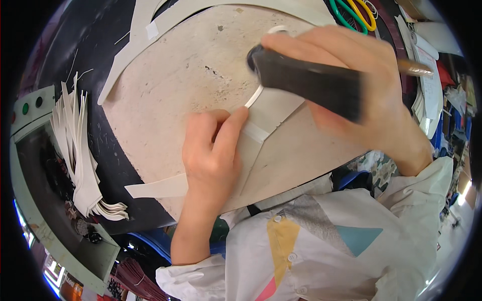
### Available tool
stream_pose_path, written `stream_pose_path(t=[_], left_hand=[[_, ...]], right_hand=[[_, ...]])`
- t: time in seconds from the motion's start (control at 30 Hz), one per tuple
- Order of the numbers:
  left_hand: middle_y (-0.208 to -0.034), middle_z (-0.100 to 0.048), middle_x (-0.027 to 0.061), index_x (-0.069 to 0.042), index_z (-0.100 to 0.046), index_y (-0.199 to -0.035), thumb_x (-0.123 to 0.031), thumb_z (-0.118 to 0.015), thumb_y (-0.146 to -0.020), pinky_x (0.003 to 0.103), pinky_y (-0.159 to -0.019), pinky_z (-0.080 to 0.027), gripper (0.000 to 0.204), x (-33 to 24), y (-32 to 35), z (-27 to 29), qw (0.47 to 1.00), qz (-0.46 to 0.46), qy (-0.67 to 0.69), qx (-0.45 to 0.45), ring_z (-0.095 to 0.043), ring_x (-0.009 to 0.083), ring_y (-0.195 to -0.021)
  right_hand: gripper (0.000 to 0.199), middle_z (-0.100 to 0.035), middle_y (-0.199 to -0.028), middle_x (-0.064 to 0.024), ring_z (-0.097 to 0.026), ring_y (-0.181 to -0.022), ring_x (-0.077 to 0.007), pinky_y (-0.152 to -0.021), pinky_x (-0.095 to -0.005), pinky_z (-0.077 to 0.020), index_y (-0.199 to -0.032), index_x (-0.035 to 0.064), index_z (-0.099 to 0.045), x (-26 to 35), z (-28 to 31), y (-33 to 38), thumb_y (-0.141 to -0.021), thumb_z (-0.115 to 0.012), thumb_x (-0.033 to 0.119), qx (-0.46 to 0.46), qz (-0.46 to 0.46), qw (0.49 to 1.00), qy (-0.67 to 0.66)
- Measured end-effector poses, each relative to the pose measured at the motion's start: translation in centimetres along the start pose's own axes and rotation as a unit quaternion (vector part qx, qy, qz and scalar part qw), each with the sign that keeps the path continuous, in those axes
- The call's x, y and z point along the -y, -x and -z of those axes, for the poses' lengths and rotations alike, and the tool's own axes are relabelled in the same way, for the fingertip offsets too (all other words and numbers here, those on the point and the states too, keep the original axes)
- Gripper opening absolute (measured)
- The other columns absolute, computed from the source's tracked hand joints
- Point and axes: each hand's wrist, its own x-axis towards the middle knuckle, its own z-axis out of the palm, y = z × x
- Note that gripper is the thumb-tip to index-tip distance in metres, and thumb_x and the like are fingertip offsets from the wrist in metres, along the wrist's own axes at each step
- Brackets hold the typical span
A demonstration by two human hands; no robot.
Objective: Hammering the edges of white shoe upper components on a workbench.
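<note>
- At a round, scuffed beige work board (191,65) set on a dark bench (100,40), a person in a white shirt with coloured triangles bends over thin pale cut pieces.
- The left hand (211,150) lies flat, its fingers (232,128) narrow and pressed down on a pale sheet piece (273,113) near the board's middle.
- The right hand (361,85) is closed around a dark-headed, brush-like tool (306,80), its black end resting on the board just above the sheet, beside a thin white curved strip (254,98).
- A long pale curved offcut (165,22) rims the board's far edge; another strip (155,189) sticks out at its near edge.
- To the left, a fanned stack of white cut pieces (80,150) stands beside a grey-green machine housing (30,108) with buttons.
- Green and yellow loops (354,12) and cluttered papers (427,75) crowd the far right.
</note>
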Motion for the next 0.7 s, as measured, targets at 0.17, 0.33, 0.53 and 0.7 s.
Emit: stream_pose_path(t=[0.17,0.33,0.53,0.7], left_hand=[[-0.083,-0.060,0.0088,-0.001,-0.073,-0.102,0.009,-0.068,-0.067,0.034,-0.064,-0.049,0.036,0.1,0.4,0.3,1.000,-0.002,-0.001,-0.006,-0.058,0.0249,-0.074],[-0.085,-0.062,0.0081,-0.002,-0.072,-0.101,0.009,-0.068,-0.067,0.034,-0.062,-0.049,0.036,0.2,1.4,0.2,0.997,0.028,0.039,-0.057,-0.059,0.0254,-0.074],[-0.091,-0.064,0.0038,-0.005,-0.072,-0.100,-0.010,-0.070,-0.077,0.035,-0.078,-0.039,0.023,-0.1,2.2,0.8,0.992,-0.034,-0.119,-0.004,-0.060,0.0204,-0.079],[-0.091,-0.064,0.0016,-0.007,-0.073,-0.102,-0.009,-0.072,-0.076,0.037,-0.086,-0.036,0.026,0.3,3.0,0.7,0.991,-0.010,-0.118,-0.056,-0.060,0.0203,-0.084]], right_hand=[[0.055,-0.068,-0.087,-0.0130,-0.066,-0.072,-0.0313,-0.063,-0.0384,-0.0536,-0.114,0.0008,-0.070,0.5,-1.1,0.4,-0.059,-0.072,-0.001,0.001,0.018,1.000,-0.014],[0.057,-0.067,-0.086,-0.0109,-0.066,-0.070,-0.0308,-0.060,-0.0360,-0.0523,-0.114,0.0016,-0.070,2.1,-1.7,0.4,-0.057,-0.075,0.000,0.008,0.037,0.999,-0.030],[0.054,-0.066,-0.085,-0.0087,-0.065,-0.070,-0.0295,-0.059,-0.0372,-0.0506,-0.113,0.0032,-0.070,2.6,-1.8,-0.1,-0.060,-0.078,0.003,0.026,0.037,0.999,-0.020],[0.053,-0.066,-0.085,-0.0085,-0.064,-0.067,-0.0286,-0.057,-0.0354,-0.0502,-0.112,0.0033,-0.071,2.3,-2.3,0.4,-0.059,-0.074,-0.001,0.017,0.063,0.997,-0.027]])
